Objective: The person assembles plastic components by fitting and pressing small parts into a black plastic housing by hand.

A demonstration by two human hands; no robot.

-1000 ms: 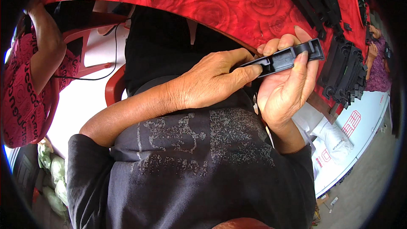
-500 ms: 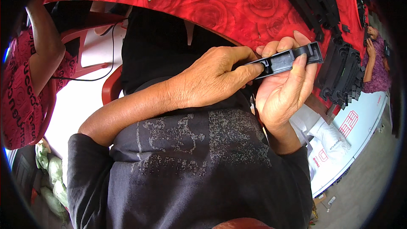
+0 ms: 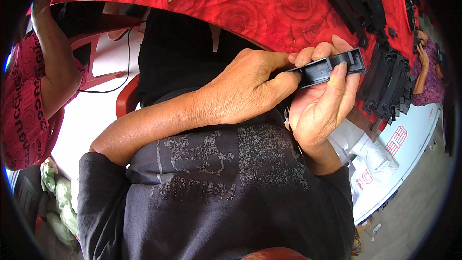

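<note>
Plastic part (image 3: 315, 73) held in both hands

Black and hollow, it sits in front of the chest, just short of the red tablecloth (image 3: 240, 17). The right hand (image 3: 314, 110) is closed around its right half, thumb laid over the near edge, fingers wrapped behind the far one. Gripped so, the open side faces up toward the wearer, probably to keep the hollow in sight and the part steady. The left hand (image 3: 245, 86) is closed over the left end; whether its hidden fingers pinch anything else, I cannot tell. Its back is turned up, wrist nearly straight, forearm lying across the body; the right palm faces up, its forearm rising from below. Right of the grip lies a heap of black parts (image 3: 386, 84), seemingly placed for easy reach.
</note>
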